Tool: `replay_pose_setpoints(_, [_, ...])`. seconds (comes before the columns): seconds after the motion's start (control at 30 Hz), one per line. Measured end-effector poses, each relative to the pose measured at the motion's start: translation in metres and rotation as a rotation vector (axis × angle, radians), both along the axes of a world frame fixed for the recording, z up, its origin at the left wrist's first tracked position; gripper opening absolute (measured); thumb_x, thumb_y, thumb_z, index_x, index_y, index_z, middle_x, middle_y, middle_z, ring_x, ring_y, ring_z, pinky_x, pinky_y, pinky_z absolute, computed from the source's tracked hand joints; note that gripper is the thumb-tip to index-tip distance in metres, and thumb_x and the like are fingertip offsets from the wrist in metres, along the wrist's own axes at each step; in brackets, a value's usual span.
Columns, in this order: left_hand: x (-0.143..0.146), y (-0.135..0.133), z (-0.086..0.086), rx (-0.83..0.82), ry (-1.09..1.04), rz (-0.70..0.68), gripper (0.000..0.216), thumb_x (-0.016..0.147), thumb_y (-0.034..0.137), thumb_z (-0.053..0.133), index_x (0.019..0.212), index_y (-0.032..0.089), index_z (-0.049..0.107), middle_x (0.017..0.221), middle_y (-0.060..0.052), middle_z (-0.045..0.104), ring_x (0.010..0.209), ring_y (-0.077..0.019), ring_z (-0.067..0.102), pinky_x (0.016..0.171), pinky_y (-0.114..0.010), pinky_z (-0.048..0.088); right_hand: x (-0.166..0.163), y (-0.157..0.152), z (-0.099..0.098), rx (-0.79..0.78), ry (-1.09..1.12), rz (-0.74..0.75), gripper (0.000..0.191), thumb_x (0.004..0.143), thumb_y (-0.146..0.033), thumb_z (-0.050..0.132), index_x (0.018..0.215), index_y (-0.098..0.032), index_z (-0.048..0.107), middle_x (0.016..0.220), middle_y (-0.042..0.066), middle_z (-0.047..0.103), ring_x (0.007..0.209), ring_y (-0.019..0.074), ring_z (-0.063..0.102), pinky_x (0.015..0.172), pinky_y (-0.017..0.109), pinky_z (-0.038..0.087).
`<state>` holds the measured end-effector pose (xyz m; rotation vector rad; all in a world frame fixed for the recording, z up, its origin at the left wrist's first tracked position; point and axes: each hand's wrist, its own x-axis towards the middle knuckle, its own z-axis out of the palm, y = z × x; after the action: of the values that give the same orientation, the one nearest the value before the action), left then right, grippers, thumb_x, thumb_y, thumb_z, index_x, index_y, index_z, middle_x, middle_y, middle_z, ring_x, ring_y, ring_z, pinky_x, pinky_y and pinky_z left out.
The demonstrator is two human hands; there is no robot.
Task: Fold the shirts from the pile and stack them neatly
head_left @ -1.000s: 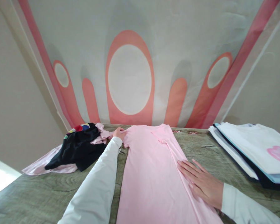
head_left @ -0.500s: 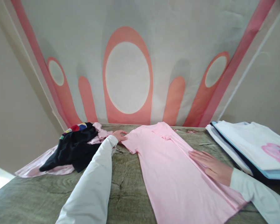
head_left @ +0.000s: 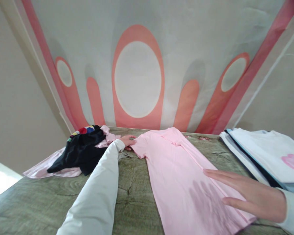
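Note:
A pink shirt (head_left: 178,176), folded lengthwise, lies along the wood-grain table (head_left: 134,192). My left hand (head_left: 127,141) reaches to the shirt's far left sleeve and pinches its edge. My right hand (head_left: 250,193) hovers flat just above the shirt's right side, fingers stretched out, casting a shadow on the cloth. Both arms are in white sleeves.
A heap of black and pale pink clothes (head_left: 80,151) lies at the far left of the table. A stack of folded shirts (head_left: 267,156), white on top with a pink print, sits at the right. A patterned wall hanging (head_left: 137,75) rises behind the table.
The shirt has swung so its lower end points right. My right hand has lifted off the cloth and come nearer the camera. My left hand stays at the sleeve.

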<state>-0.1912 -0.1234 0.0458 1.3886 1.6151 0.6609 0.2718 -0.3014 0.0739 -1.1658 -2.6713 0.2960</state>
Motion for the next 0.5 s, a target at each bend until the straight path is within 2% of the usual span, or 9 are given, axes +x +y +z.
replay_pose_setpoints(0.07, [-0.002, -0.003, 0.002, -0.024, -0.066, -0.001, 0.059, 0.057, 0.028, 0.073, 0.112, 0.019, 0.053, 0.064, 0.0, 0.06, 0.053, -0.0145, 0.056, 0.047, -0.025, 0.048, -0.029, -0.016, 0.013, 0.009, -0.012, 0.137, 0.046, 0.084, -0.041, 0.044, 0.128, -0.029, 0.042, 0.126, 0.004, 0.049, 0.112, 0.0227, 0.048, 0.093, 0.036, 0.039])
replay_pose_setpoints(0.17, [-0.005, -0.008, 0.007, -0.083, -0.145, -0.029, 0.068, 0.054, 0.026, 0.075, 0.117, 0.02, 0.05, 0.069, -0.002, 0.063, 0.057, -0.0179, 0.06, 0.049, -0.027, 0.05, -0.087, -0.034, 0.015, 0.087, -0.015, 0.412, 0.032, 0.086, -0.033, 0.043, 0.115, -0.026, 0.052, 0.119, 0.003, 0.056, 0.094, 0.0161, 0.058, 0.08, 0.028, 0.044])
replay_pose_setpoints(0.27, [-0.006, -0.012, 0.011, -0.163, -0.2, -0.059, 0.077, 0.056, 0.026, 0.075, 0.124, 0.021, 0.041, 0.071, -0.003, 0.064, 0.061, -0.0189, 0.061, 0.052, -0.028, 0.051, -0.133, -0.039, 0.002, 0.239, 0.015, 0.5, 0.022, 0.088, -0.034, 0.04, 0.104, -0.026, 0.054, 0.114, -0.004, 0.058, 0.077, 0.0106, 0.059, 0.065, 0.025, 0.043])
replay_pose_setpoints(0.37, [-0.006, -0.014, 0.011, -0.167, -0.201, -0.058, 0.077, 0.059, 0.024, 0.073, 0.126, 0.019, 0.037, 0.071, -0.002, 0.064, 0.06, -0.018, 0.061, 0.053, -0.028, 0.051, -0.157, -0.036, -0.018, 0.343, 0.024, 0.588, 0.018, 0.09, -0.033, 0.039, 0.101, -0.028, 0.052, 0.107, -0.007, 0.061, 0.065, 0.0079, 0.056, 0.054, 0.024, 0.036])
replay_pose_setpoints(0.43, [-0.006, -0.013, 0.009, -0.145, -0.187, -0.061, 0.076, 0.059, 0.022, 0.073, 0.126, 0.019, 0.038, 0.073, -0.003, 0.064, 0.058, -0.0179, 0.061, 0.052, -0.029, 0.051, -0.163, -0.034, -0.033, 0.345, 0.008, 0.569, 0.019, 0.09, -0.036, 0.037, 0.091, -0.025, 0.053, 0.086, -0.007, 0.065, 0.06, 0.0087, 0.054, 0.051, 0.024, 0.033])
replay_pose_setpoints(0.5, [-0.007, -0.012, 0.007, -0.121, -0.177, -0.069, 0.074, 0.058, 0.021, 0.073, 0.124, 0.019, 0.04, 0.074, -0.003, 0.064, 0.056, -0.0177, 0.06, 0.051, -0.029, 0.05, -0.167, -0.035, -0.048, 0.341, -0.022, 0.509, 0.03, 0.09, -0.041, 0.034, 0.076, -0.022, 0.052, 0.06, -0.005, 0.058, 0.05, 0.0099, 0.049, 0.047, 0.025, 0.03])
